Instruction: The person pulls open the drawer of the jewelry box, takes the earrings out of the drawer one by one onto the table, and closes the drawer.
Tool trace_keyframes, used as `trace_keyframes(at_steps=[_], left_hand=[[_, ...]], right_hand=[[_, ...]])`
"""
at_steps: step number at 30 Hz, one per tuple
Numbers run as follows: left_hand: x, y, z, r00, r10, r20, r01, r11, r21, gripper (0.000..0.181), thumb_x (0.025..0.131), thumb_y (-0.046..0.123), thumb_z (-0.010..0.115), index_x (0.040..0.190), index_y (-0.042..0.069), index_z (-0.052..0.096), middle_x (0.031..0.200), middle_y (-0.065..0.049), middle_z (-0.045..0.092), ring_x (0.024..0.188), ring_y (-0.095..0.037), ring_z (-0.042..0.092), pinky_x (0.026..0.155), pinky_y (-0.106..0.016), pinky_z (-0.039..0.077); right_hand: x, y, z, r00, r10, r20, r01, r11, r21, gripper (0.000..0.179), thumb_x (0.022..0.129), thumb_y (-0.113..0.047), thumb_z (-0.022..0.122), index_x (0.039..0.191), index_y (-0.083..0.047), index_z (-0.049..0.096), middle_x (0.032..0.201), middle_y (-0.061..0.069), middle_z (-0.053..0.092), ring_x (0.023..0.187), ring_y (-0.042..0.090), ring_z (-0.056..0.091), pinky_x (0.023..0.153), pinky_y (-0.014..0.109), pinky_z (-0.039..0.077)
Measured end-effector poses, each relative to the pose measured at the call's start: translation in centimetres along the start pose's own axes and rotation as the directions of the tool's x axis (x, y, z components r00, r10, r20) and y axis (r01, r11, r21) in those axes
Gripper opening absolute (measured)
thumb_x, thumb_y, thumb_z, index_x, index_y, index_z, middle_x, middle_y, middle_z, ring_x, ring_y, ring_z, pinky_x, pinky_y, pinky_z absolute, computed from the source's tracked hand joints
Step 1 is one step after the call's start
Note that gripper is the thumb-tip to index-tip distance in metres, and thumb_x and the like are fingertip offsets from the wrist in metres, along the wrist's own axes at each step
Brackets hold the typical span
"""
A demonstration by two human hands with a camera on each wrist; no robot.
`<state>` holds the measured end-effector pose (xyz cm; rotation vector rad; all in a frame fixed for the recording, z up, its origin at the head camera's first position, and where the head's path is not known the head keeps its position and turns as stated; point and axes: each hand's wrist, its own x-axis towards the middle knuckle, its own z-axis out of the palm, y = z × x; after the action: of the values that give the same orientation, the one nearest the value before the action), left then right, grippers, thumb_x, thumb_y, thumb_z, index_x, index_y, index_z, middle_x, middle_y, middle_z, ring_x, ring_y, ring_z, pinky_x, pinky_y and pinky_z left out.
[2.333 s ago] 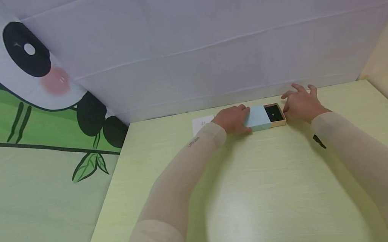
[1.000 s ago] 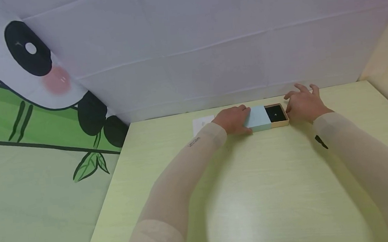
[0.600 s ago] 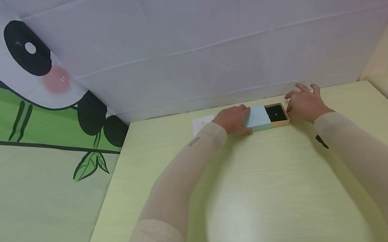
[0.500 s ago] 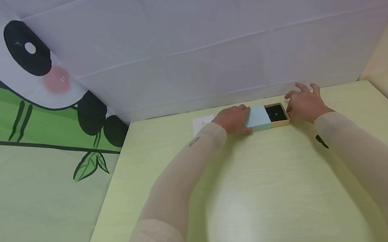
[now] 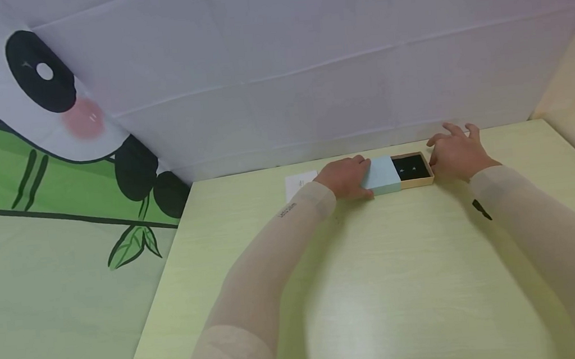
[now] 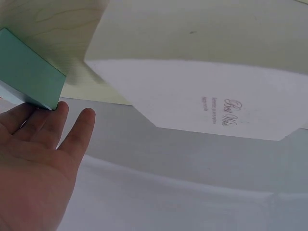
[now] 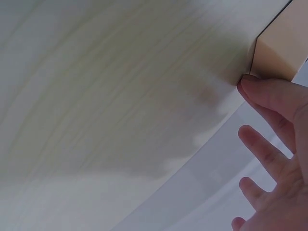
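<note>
Sideways, the long axis of the box (image 5: 381, 174), tray (image 5: 417, 183) rightward.

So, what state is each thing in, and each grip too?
Pale blue box sleeve: lying down, right end open.
Tan tray: partly out of the sleeve, open on top.
Black insert: sitting in the tray.
Two small silvery pieces: side by side on the insert.
White card or box: printed face showing, partly hidden by the left forearm.
Left grip: holding the sleeve.
Right grip: pinching the tray's outer end.
</note>
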<state>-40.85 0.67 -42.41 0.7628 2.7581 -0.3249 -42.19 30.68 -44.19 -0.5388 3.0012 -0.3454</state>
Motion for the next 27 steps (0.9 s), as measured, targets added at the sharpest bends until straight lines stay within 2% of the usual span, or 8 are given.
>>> trace_keyframes(at_steps=[12, 19, 27], left_hand=[[-0.4, 0.0, -0.6, 1.000, -0.013, -0.022, 0.013, 1.000, -0.013, 0.100, 0.112, 0.069, 0.072, 0.187, 0.014, 0.033, 0.187, -0.004, 0.049, 0.164, -0.020, 0.059, 0.138, -0.041, 0.051], [0.3, -0.1, -0.6, 0.999, -0.018, -0.026, 0.018, 1.000, -0.005, 0.101, 0.112, 0.070, 0.072, 0.187, 0.014, 0.034, 0.186, -0.004, 0.050, 0.164, -0.020, 0.060, 0.138, -0.040, 0.051], [1.1, 0.0, -0.7, 0.999, -0.044, 0.001, 0.044, 0.999, 0.008, 0.101, 0.112, 0.071, 0.071, 0.188, 0.016, 0.032, 0.187, -0.002, 0.049, 0.166, -0.019, 0.058, 0.140, -0.038, 0.048]], right_hand=[[1.1, 0.7, -0.3, 1.000, -0.017, -0.002, 0.017, 1.000, -0.004, 0.016, 0.101, -0.008, 0.081, 0.109, -0.007, 0.095, 0.167, 0.031, 0.064, 0.175, 0.065, 0.018, 0.136, 0.093, 0.000], [1.7, 1.0, -0.5, 1.000, -0.028, 0.004, 0.028, 1.000, -0.010, 0.018, 0.102, -0.009, 0.079, 0.110, -0.007, 0.095, 0.166, 0.031, 0.065, 0.175, 0.065, 0.018, 0.136, 0.093, 0.000], [2.2, 1.3, -0.8, 0.999, -0.052, 0.013, 0.052, 0.998, -0.045, 0.016, 0.099, -0.007, 0.085, 0.111, -0.007, 0.095, 0.166, 0.031, 0.065, 0.174, 0.067, 0.020, 0.136, 0.093, 0.003]])
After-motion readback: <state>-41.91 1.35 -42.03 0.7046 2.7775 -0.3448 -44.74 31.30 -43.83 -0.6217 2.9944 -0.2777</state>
